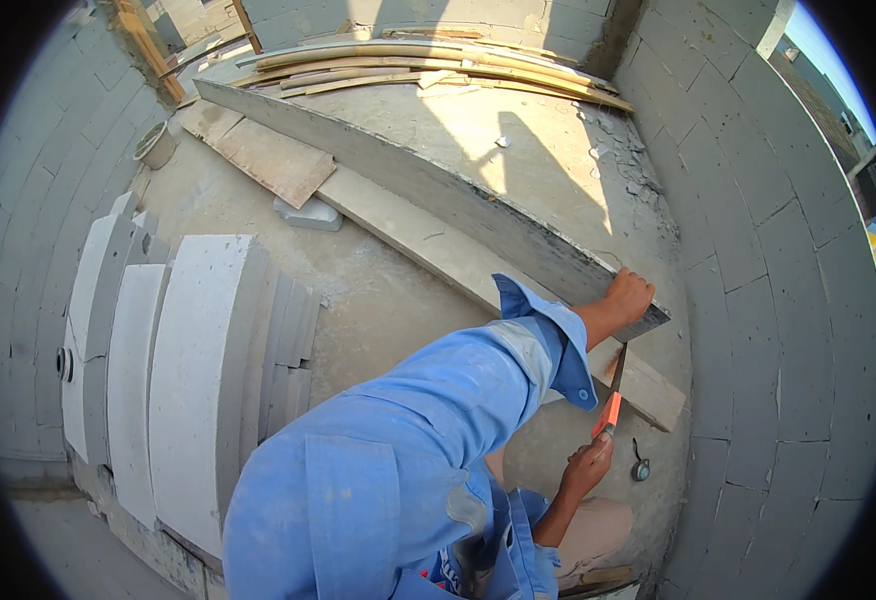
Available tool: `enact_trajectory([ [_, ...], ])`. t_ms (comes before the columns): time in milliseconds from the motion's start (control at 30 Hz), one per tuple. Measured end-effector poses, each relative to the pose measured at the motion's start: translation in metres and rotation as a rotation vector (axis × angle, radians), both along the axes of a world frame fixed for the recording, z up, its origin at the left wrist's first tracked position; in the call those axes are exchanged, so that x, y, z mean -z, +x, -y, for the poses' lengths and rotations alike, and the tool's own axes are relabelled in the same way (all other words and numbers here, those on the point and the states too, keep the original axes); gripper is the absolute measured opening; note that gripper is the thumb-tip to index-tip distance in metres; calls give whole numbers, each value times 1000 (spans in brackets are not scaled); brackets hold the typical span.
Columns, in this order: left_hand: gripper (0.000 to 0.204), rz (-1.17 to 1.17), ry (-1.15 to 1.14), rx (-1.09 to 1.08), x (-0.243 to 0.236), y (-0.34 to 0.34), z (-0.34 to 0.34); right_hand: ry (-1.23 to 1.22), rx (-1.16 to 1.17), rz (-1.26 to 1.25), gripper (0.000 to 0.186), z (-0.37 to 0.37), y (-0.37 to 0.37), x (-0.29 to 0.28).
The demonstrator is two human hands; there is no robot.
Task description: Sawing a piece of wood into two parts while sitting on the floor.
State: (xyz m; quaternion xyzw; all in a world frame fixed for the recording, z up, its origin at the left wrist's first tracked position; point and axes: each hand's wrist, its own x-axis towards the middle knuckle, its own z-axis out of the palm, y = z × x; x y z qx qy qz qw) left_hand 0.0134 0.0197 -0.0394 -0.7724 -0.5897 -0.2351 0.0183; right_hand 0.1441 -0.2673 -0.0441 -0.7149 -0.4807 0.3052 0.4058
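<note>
My left hand is closed over the top edge of a long grey board, close to its right end. The board stands on its edge and runs back to the far left. Lower down, my right hand grips the orange handle of a handsaw. Its narrow blade points up toward the board's end, just below my left hand. Whether the teeth touch the board, I cannot tell. Beneath lies a flat pale plank. A tape measure rests on the floor right of my right hand.
Pale blocks stand in stacks on the left. A bucket sits by the left wall, and bamboo strips lie at the back. A thin brownish sheet covers part of the plank. The block wall rises close on the right.
</note>
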Motion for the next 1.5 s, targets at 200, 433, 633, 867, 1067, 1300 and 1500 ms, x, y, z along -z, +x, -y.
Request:
enact_trajectory([
  [200,12,46,-75,18,-5,13,0,-14,8,54,46,77,18,-25],
  [433,13,43,-48,31,-5,1,0,14,2,-42,46,-87,10,23],
  [633,10,1,-76,104,-12,-2,1,-55,21,-39,38,47,14,-11],
  [867,22,-79,-114,115,-20,-9,-6,9,4,145,36,-32,1,-6],
  [1067,37,-147,-135,186,-21,-4,-3,74,48,107,38,-61,8,16],
  [1300,42,-195,-204,133,-38,-21,6,66,79,38,41,58,-8,-25],
  [1500,47,-234,-235,196,-39,0,0,-2,141,189,38,-98,-4,30],
])
